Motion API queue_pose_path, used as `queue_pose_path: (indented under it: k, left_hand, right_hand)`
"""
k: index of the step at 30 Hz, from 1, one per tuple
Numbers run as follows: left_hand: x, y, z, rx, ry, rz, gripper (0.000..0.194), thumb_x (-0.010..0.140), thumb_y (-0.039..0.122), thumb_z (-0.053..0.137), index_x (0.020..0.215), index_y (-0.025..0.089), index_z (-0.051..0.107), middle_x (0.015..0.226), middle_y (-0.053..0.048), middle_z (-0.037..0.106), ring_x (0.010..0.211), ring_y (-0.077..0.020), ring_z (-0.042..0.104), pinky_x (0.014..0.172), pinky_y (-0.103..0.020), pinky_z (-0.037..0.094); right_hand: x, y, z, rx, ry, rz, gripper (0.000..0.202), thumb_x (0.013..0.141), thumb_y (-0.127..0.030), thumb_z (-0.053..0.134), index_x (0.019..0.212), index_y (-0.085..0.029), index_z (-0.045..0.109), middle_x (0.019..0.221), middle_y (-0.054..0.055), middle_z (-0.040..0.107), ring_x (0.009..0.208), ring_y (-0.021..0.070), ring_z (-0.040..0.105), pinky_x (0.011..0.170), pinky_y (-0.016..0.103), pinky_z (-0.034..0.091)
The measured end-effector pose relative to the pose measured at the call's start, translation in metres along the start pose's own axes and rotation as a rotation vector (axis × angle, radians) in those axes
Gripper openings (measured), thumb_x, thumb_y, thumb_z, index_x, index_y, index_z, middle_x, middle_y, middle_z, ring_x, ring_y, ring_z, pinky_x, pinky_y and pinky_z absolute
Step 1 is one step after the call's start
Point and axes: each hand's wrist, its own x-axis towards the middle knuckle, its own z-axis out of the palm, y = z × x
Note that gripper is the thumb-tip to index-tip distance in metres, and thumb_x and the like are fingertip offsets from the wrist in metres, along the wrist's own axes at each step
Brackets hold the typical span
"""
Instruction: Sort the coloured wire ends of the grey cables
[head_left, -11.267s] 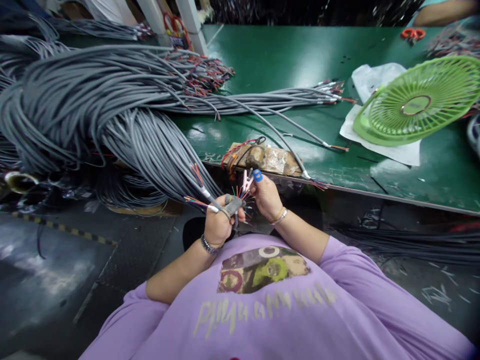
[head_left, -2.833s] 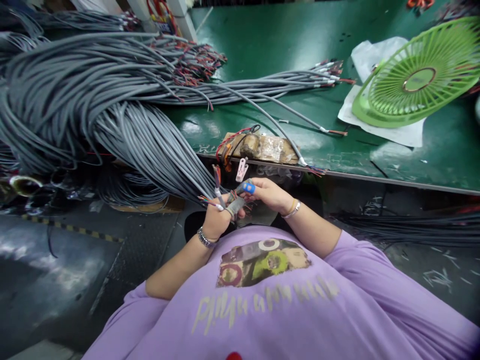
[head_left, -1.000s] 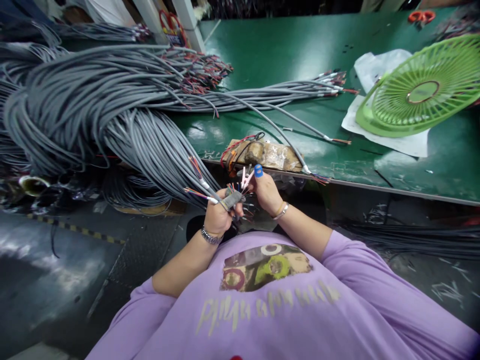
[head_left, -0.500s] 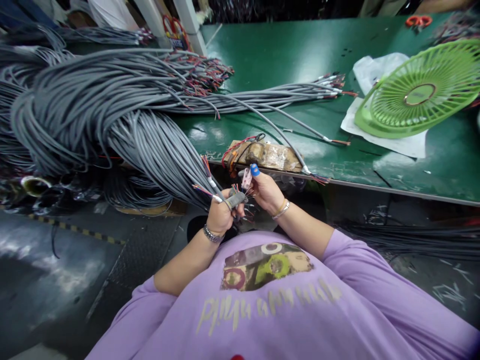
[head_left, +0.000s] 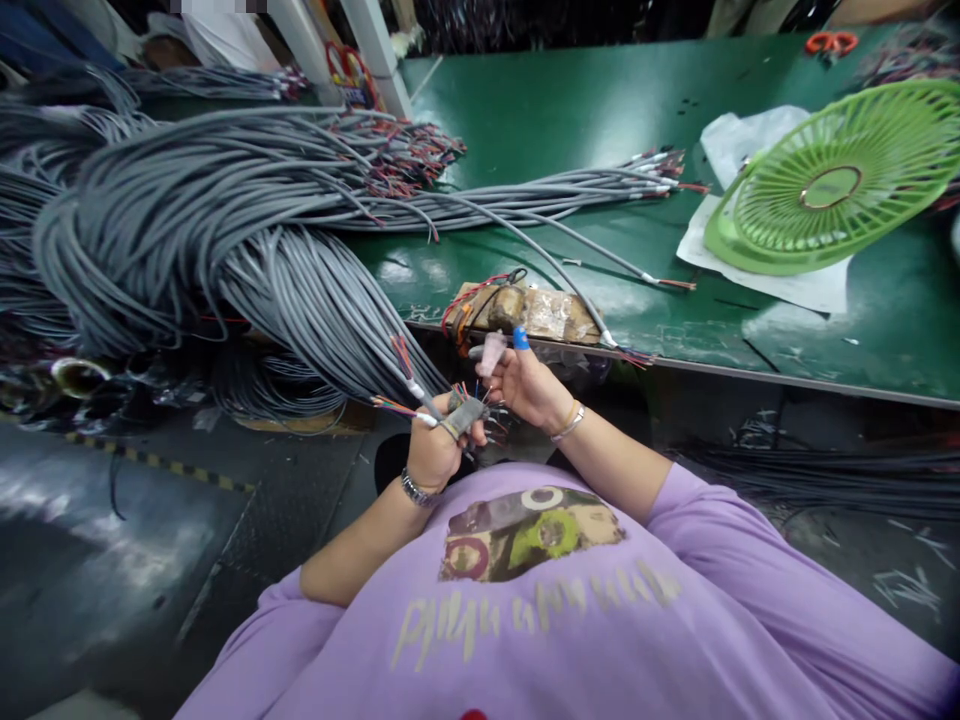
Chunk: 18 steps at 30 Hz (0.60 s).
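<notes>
My left hand (head_left: 435, 455), a watch at its wrist, is closed around the ends of several grey cables. A flattened grey piece (head_left: 466, 413) pokes out of its grip, with fine coloured wire ends fanned beyond it. Further cable ends with coloured wires (head_left: 397, 406) show above the knuckles. Just to the right, my right hand (head_left: 534, 390) has its thumb and fingers apart, close to the wire tips; a blue wrap covers the thumb. A pale pink piece (head_left: 492, 354) sits at its fingers; whether it is a finger wrap or a held thing I cannot tell.
A thick heap of grey cables (head_left: 172, 200) covers the left side. More cables (head_left: 525, 190) lie across the green table (head_left: 600, 90). A taped brown block (head_left: 540, 312) is at the near edge. A green fan (head_left: 832, 185) and orange-handled scissors (head_left: 831, 44) are at right.
My right hand's fingers have spread, and its thumb has moved apart from the pale pink piece. My left hand has shifted slightly left and down with the cables.
</notes>
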Motion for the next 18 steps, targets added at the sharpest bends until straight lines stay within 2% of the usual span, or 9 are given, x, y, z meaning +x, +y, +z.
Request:
queue_pose_path:
  k: [3, 5, 8, 13, 18]
  left_hand:
    - [-0.004, 0.002, 0.002, 0.008, 0.058, 0.017, 0.035, 0.075, 0.042, 0.071, 0.055, 0.016, 0.058, 0.045, 0.0, 0.06, 0.036, -0.0082, 0.049, 0.035, -0.021, 0.029]
    - [-0.003, 0.005, 0.005, -0.017, 0.081, 0.026, 0.035, 0.074, 0.042, 0.071, 0.056, 0.016, 0.057, 0.046, 0.0, 0.06, 0.037, -0.0082, 0.051, 0.035, -0.02, 0.029]
    - [0.001, 0.008, 0.01, -0.065, 0.116, 0.025, 0.031, 0.073, 0.043, 0.071, 0.062, 0.016, 0.061, 0.046, 0.001, 0.06, 0.037, -0.0086, 0.053, 0.034, -0.019, 0.028]
    - [0.007, 0.006, 0.014, -0.098, 0.121, 0.03, 0.03, 0.073, 0.043, 0.072, 0.066, 0.016, 0.062, 0.047, 0.002, 0.06, 0.038, -0.0088, 0.054, 0.034, -0.019, 0.029]
    - [0.008, 0.001, 0.015, -0.083, 0.107, 0.05, 0.029, 0.076, 0.041, 0.071, 0.063, 0.016, 0.061, 0.049, 0.001, 0.061, 0.04, -0.0088, 0.055, 0.035, -0.019, 0.029]
  right_hand:
    - [-0.003, 0.0, -0.001, -0.049, 0.015, -0.079, 0.04, 0.074, -0.056, 0.072, 0.083, -0.017, 0.063, 0.07, -0.001, 0.059, 0.057, 0.008, 0.045, 0.05, 0.019, 0.038]
    - [-0.004, 0.002, -0.002, -0.081, 0.044, -0.141, 0.038, 0.071, -0.051, 0.075, 0.082, -0.017, 0.063, 0.07, -0.002, 0.058, 0.057, 0.0074, 0.045, 0.05, 0.019, 0.037]
    - [-0.003, 0.006, -0.004, -0.116, 0.065, -0.192, 0.044, 0.071, -0.059, 0.071, 0.082, -0.018, 0.064, 0.072, -0.001, 0.059, 0.057, 0.0075, 0.045, 0.05, 0.02, 0.036]
    - [0.002, 0.013, -0.006, -0.23, 0.186, -0.376, 0.052, 0.07, -0.069, 0.067, 0.069, -0.017, 0.061, 0.064, -0.001, 0.055, 0.056, 0.008, 0.042, 0.052, 0.022, 0.036]
    - [0.009, 0.012, -0.002, -0.009, 0.053, -0.162, 0.053, 0.068, -0.069, 0.07, 0.075, -0.017, 0.063, 0.067, 0.0, 0.059, 0.059, 0.0092, 0.048, 0.053, 0.021, 0.04]
